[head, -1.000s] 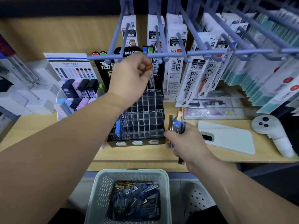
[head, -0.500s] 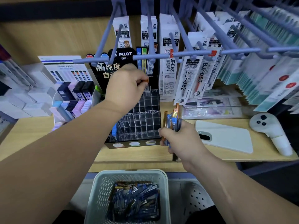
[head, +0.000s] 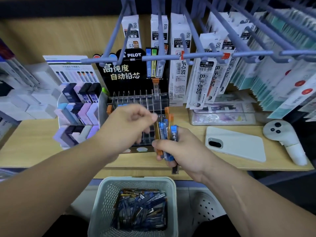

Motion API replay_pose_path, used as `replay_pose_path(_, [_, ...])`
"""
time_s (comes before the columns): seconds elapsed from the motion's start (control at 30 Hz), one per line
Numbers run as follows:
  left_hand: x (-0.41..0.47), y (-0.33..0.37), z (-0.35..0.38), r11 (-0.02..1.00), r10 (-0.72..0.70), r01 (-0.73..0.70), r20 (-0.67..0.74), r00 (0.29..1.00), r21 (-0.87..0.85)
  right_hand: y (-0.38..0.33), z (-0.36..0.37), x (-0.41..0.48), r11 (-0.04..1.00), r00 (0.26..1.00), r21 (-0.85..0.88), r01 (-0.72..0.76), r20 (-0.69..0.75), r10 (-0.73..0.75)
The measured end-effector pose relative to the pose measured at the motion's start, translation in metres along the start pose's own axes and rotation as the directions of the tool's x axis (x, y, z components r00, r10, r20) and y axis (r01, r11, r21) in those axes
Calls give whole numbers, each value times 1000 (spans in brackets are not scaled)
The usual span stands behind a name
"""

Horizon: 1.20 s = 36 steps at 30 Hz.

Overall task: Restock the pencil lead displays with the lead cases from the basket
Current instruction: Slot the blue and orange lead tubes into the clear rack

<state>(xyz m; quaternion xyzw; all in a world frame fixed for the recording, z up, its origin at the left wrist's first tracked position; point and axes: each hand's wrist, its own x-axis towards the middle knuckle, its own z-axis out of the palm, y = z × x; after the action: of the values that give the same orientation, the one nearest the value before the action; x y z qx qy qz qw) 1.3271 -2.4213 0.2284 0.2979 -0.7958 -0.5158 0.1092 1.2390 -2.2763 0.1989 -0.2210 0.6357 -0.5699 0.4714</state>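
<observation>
right hand (head: pixel 181 151) grips lead cases (head: pixel 165 132); left hand (head: pixel 126 127) reaches beside them.

Peg hooks (head: pixel 181 57) seemingly close above display (head: pixel 136 100)

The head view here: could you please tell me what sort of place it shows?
Most likely a stationery shop aisle. Pen refill packs hang on peg hooks, a Pilot lead display stands on the wooden shelf, and a basket of lead cases sits below.
</observation>
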Motion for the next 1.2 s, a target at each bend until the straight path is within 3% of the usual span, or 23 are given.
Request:
replay_pose_path(0.07, [-25, -8, -5, 994, -68, 71, 39, 997, -79, 0, 7, -1, 999, 998, -53, 2, 58, 1])
replay_pose_path(0.23, [-40, -13, -16, 935, -219, 203, -24, 976, -290, -2, 25, -2, 989, 992, -145, 23, 130, -4])
replay_pose_path(0.47, [-53, -21, -40, 897, -283, 243, -56, 958, -368, -9, 52, 5, 978, 976, -178, 105, 206, -67])
replay_pose_path(0.63, [-54, -24, -57, 901, -271, 192, -159, 949, -389, -16, 63, 15, 990, 968, -124, 64, 248, -32])
replay_pose_path(0.8, [-44, -26, -74, 860, -279, 168, -169, 945, -482, -18, 67, 28, 999, 989, 38, -6, 150, 1])
replay_pose_path(1.03, [-34, -36, -93, 914, -168, 148, -21, 985, -378, -20, 65, 41, 967, 997, 253, -32, -60, 49])
replay_pose_path(1.2, [-35, -45, -93, 963, -94, 151, 244, 965, -225, -18, 67, 43, 965, 993, 259, 39, -116, -9])
